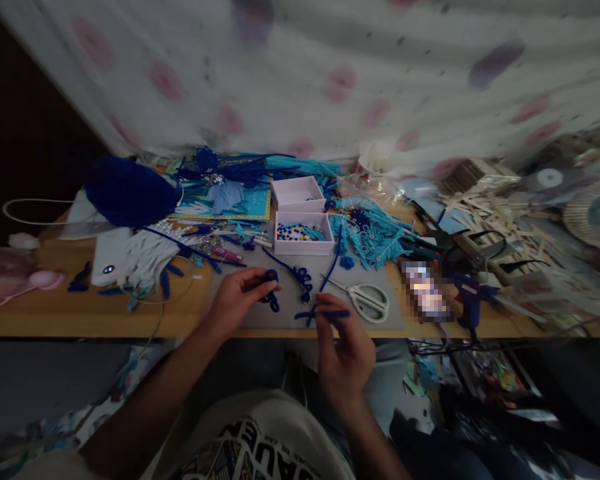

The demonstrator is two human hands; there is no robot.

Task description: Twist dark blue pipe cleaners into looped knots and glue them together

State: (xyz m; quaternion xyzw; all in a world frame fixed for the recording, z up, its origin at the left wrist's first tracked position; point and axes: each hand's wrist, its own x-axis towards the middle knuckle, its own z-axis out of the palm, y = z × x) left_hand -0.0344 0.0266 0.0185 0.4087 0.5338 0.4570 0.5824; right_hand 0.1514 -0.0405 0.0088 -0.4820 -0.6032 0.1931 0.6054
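My left hand (241, 295) pinches a small, dark blue curled pipe-cleaner piece (274, 305) between thumb and fingers, just above the grey mat (283, 323). To its right, my right hand (344, 350) is closed on a dark blue pipe cleaner (339, 313), which pokes out past the fingertips. Other blue stems cross close to those fingers; which of them are gripped I cannot tell. Between the hands lies a coiled blue piece (304, 281) with beads on it. White-handled scissors (369, 302) rest on the mat, right of my right hand.
Behind the hands stands an open white box (304, 248) holding beads and light blue bits. Light blue stems (380, 237) are heaped beside it. A glue gun (470, 297) and a phone (427, 291) lie to the right. White stems (147, 257) and another phone (109, 259) are at left.
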